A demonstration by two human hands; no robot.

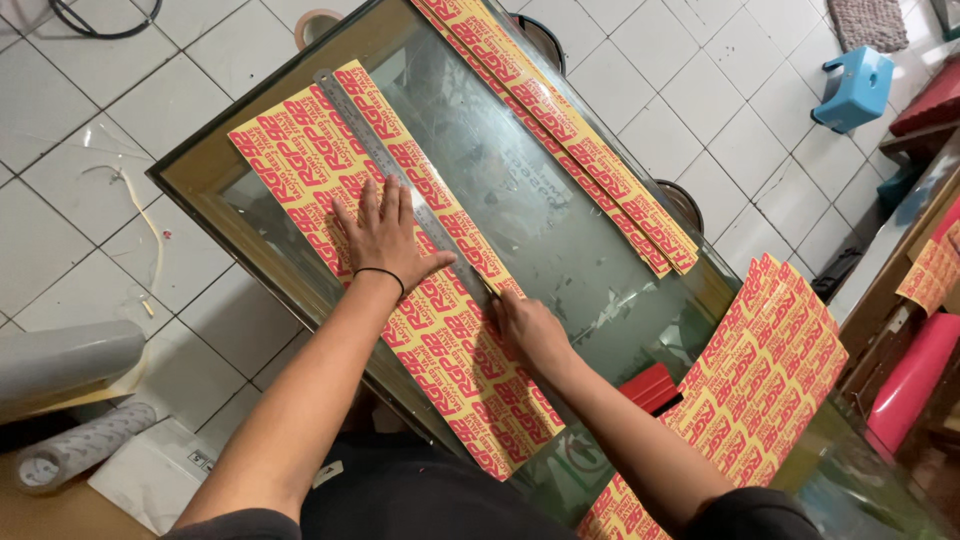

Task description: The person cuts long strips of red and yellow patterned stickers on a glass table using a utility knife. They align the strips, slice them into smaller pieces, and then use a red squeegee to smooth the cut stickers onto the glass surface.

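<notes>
The left hand (385, 235) lies flat and open, palm down, fingers spread and pointing away from the person, pressing on the long steel ruler (400, 180) and on the yellow printed sheet with red lettering (400, 300) beneath it. A thin black band circles the left wrist. The left forearm extends straight from the lower left of the view.

The right hand (530, 330) is closed around a small cutting tool, of which only a dark tip shows, set against the near end of the ruler. The right forearm enters from the lower right, with the wrist bent inward toward the ruler edge.

The sheet lies diagonally on the glass-topped surface (560, 230), running from the far left corner to the near edge. The ruler lies along the sheet's length, closer to its right-hand margin.

A narrow strip of the same yellow-and-red print (570, 140) lies along the far right edge of the glass, well apart from both hands. A larger sheet of the same print (770, 370) rests at the near right, partly overhanging the surface. A red squeegee (652, 387) lies between the right forearm and that larger sheet.

On the white tiled floor, a blue plastic stool (855, 88) stands at the upper right. Grey rolls of film (70, 400) lie at the lower left.
</notes>
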